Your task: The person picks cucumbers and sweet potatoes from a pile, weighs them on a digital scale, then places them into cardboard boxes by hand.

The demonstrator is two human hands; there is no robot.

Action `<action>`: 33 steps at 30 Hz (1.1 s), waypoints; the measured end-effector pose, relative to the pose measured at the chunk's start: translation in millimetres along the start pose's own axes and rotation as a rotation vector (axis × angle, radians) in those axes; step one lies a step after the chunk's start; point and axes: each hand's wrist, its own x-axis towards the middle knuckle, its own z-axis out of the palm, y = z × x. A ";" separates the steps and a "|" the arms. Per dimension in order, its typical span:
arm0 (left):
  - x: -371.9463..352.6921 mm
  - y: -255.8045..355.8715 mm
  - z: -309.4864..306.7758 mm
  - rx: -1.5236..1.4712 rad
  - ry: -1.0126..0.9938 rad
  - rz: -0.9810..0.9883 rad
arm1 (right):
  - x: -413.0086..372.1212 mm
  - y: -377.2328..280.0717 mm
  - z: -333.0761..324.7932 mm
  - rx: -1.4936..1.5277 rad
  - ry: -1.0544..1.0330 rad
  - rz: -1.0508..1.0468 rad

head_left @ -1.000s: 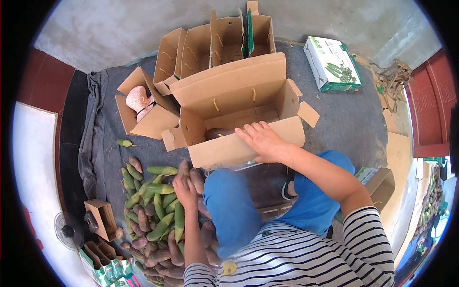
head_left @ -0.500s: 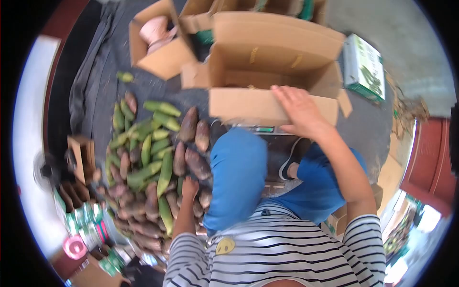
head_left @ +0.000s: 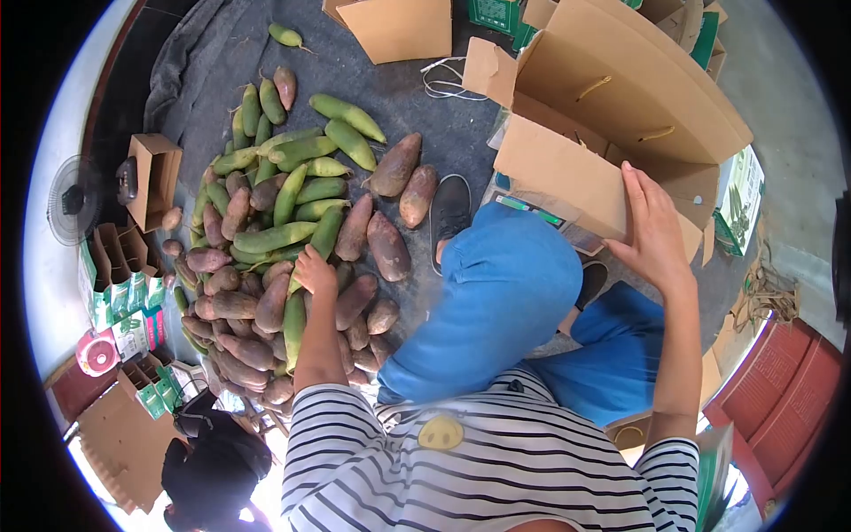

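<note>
My left hand (head_left: 316, 273) has its fingers curled on a long green radish (head_left: 328, 232) in the pile of vegetables. Around it lie more green radishes (head_left: 275, 237) and reddish-brown ones (head_left: 388, 246). On the right, my right hand (head_left: 654, 226) grips the front flap (head_left: 558, 168) of an open cardboard box (head_left: 620, 66), its fingers over the edge and the thumb on the outer face. Yellow rope handles show on the box's inner wall; part of its inside is hidden by the flap.
Another open carton (head_left: 399, 27) stands at the top, and a green-and-white box (head_left: 740, 199) is right of the large one. A fan (head_left: 73, 200) and small cartons (head_left: 120, 253) are at the left. A person in black (head_left: 213, 465) is at the lower left.
The view has swung, so the pile shows more centrally and the large box farther right. My left hand has moved up the pile onto the green radish. My right hand remains on the flap.
</note>
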 end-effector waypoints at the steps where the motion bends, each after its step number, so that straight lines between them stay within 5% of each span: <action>1: 5.5 -7.9 4.8 0.039 0.027 0.035 | 1.3 -1.1 1.4 0.006 -0.004 -0.017; 8: 23.0 -15.3 5.7 -0.021 -0.046 0.130 | -4.4 11.7 1.9 0.028 0.035 -0.030; 12: 34.7 -29.7 59.5 -0.800 -0.336 0.062 | -8.1 14.9 0.6 0.060 0.065 -0.046; 15: -13.5 -4.5 18.4 -1.480 -0.417 0.072 | -12.0 17.9 6.1 0.007 0.133 -0.030; 21: -80.8 82.9 -215.1 -1.422 0.270 0.680 | -15.3 20.9 9.2 0.030 0.043 0.031; 23: -109.5 131.8 -301.3 -1.553 0.554 1.094 | -18.2 23.0 11.6 -0.001 0.047 0.029; 25: -121.5 166.5 -361.3 -1.195 0.787 1.285 | -19.6 25.5 16.0 -0.029 0.057 0.023; 26: -133.3 193.6 -376.8 -1.358 0.667 1.411 | -19.6 26.3 19.2 -0.042 0.061 0.019; 27: -116.8 217.6 -364.7 -1.483 0.376 1.302 | -19.0 27.1 20.9 -0.055 0.064 0.010; 29: -151.1 264.0 -394.0 -1.184 0.193 1.498 | -18.0 27.6 22.2 -0.041 0.054 0.007; 31: -161.9 303.1 -396.5 -0.887 0.313 1.741 | -14.9 25.9 25.7 -0.116 0.059 0.022; 33: -154.2 331.5 -389.3 -0.550 0.143 1.747 | -18.0 27.2 24.8 -0.111 0.078 0.022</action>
